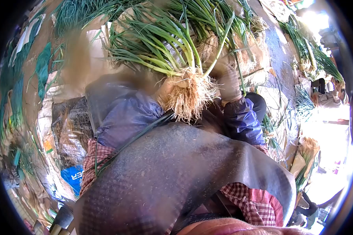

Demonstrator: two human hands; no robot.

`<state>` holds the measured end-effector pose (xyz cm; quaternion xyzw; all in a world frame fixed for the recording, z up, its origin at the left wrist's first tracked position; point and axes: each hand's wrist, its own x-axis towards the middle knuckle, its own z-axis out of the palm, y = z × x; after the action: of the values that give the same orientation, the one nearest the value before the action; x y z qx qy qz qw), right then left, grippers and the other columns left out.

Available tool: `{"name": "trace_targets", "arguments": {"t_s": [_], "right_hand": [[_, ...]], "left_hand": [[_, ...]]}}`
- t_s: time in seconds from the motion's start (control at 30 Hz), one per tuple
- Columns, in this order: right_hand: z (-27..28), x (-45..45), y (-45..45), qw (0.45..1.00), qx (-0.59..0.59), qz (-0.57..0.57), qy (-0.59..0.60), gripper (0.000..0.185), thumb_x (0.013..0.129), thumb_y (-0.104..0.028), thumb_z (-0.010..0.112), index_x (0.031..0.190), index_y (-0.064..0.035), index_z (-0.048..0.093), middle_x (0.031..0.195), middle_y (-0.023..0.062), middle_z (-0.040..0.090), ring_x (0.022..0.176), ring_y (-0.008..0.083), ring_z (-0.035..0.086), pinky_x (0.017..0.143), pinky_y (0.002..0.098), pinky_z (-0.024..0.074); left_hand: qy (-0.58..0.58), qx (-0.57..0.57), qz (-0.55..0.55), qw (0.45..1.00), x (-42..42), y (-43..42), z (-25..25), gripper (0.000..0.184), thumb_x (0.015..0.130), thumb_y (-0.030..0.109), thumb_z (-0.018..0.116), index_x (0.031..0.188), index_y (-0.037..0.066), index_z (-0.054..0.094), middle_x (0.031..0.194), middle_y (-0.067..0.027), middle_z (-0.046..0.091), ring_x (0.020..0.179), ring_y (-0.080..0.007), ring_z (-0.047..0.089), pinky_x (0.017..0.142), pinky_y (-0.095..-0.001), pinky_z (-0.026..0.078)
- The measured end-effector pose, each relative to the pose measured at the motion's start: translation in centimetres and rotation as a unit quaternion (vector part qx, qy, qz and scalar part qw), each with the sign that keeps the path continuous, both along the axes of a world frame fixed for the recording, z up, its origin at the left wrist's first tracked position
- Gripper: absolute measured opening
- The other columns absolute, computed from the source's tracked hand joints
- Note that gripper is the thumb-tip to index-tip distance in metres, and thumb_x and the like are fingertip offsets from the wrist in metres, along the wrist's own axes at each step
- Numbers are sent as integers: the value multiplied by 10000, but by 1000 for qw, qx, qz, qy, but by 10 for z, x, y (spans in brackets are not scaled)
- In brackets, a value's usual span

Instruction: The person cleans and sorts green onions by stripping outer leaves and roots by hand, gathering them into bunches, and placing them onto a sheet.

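A bunch of green onions (190,92) hangs before my apron, its pale tangled roots toward me and its green leaves fanned away to the upper left. My left hand (164,92) is at the left side of the roots, mostly hidden behind them, wrapped round the base of the bunch. On the right side, my right hand (226,80), in a dirty glove, is curled beside the stems. Its fingertips are blurred and partly hidden, and what they grip cannot be made out. Blue sleeves cover both forearms.
More onion bunches (247,49) lie just beyond my hands, with leaf piles (86,13) at the upper left. A blue printed bag (72,178) lies at the lower left. At the right edge, a person's hand (339,94) is near other onions. A dark apron (176,168) covers my lap.
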<state>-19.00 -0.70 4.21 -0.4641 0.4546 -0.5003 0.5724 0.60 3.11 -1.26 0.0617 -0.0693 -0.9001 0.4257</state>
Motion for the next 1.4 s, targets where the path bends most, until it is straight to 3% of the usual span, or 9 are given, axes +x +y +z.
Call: {"name": "trace_targets", "arguments": {"t_s": [0.23,0.33,0.57,0.7,0.8,0.87,0.9,1.1,1.4], "right_hand": [[28,23,7,782,-301,44,544,87,870,-133,539,879,-53,571,787,129,627,616,243,601,475,341,471],[35,25,13,750,-191,49,632,628,870,-458,543,1243,44,480,672,209,623,591,283,649,530,372,482],[27,34,55,725,-216,129,642,1074,709,-496,735,1437,5,126,1182,268,548,1117,344,545,842,331,483],[21,25,42,926,-104,206,299,1158,634,-362,797,1446,-33,42,1348,197,435,1200,345,473,992,387,402],[28,-1,19,474,-528,131,693,635,844,-211,610,1408,-151,324,1296,98,501,1174,164,477,1010,315,391],[39,-12,16,938,-187,141,255,465,795,-182,615,1230,-60,506,1156,96,582,1052,180,540,954,309,422],[43,-19,14,992,32,118,-34,402,770,-168,618,1141,-14,597,1085,95,622,991,189,571,927,305,438],[61,-38,25,965,155,92,-193,300,738,-147,639,979,29,616,926,121,647,751,218,637,718,341,548],[42,-43,43,983,33,159,-90,664,682,-83,683,1280,71,438,1134,150,600,977,191,595,832,274,480]], "left_hand": [[-71,-42,44,996,-22,-1,1,347,743,-102,499,1079,-37,555,964,-159,624,851,-276,642,776,-368,558],[-114,-62,31,991,-25,-4,-11,337,822,-10,532,1159,-18,519,1039,-139,610,908,-261,631,807,-381,548],[-290,-57,35,955,-32,-8,-5,337,880,138,501,1190,7,519,1001,-109,639,887,-218,639,772,-308,541],[-176,-39,-20,983,-35,-1,9,356,833,93,563,1184,41,529,1071,-98,612,949,-211,615,799,-367,533],[-209,-153,-14,966,-35,0,31,477,843,60,569,1299,37,433,1237,-95,525,1119,-217,530,936,-355,455],[-206,-234,-17,950,-31,-1,31,606,859,41,556,1405,40,291,1351,-91,427,1244,-217,428,1037,-309,356],[-228,-196,-27,953,-28,-2,28,540,856,74,573,1363,69,391,1261,-70,515,1141,-194,520,994,-318,405],[-500,9,178,847,-6,-20,17,292,829,234,632,1115,180,618,1001,5,640,870,-90,595,679,-211,385],[-211,14,98,972,-16,-19,33,903,751,614,637,1348,8,333,1310,-173,414,1249,-287,368,1024,-455,289]]}}
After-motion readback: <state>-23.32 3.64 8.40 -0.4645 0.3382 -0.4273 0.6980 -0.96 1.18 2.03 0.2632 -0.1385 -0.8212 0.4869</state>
